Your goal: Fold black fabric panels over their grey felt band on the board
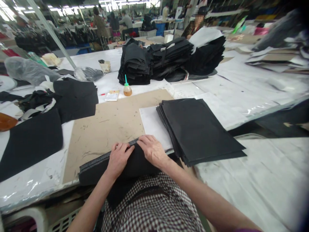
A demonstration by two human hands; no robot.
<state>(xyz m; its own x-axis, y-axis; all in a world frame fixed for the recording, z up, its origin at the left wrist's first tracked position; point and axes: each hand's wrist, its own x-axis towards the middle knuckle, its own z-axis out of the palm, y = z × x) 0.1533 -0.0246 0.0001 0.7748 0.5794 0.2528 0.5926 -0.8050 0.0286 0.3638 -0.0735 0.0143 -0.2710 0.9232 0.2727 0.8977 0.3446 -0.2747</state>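
A black sheet of bag material (96,175) hangs over the table's near edge, against my lap. Along its top runs a narrow grey speckled strip (94,161). Both hands rest on this strip with bent fingers. My left hand (118,158) pinches the edge near its middle, thumb toward the right. Close beside it, my right hand (152,149) presses its fingertips on the same edge, palm down. What lies beneath the fingers is hidden. To the right sits a stack of black sheets (198,129), slightly fanned at its left side.
Brown cardboard (113,119) covers the table ahead. A small glue bottle (127,89) with a green nozzle stands beyond it. Folded black bundles (166,59) are piled farther back. Black pieces (33,141) lie left. A person (196,24) sits across the table.
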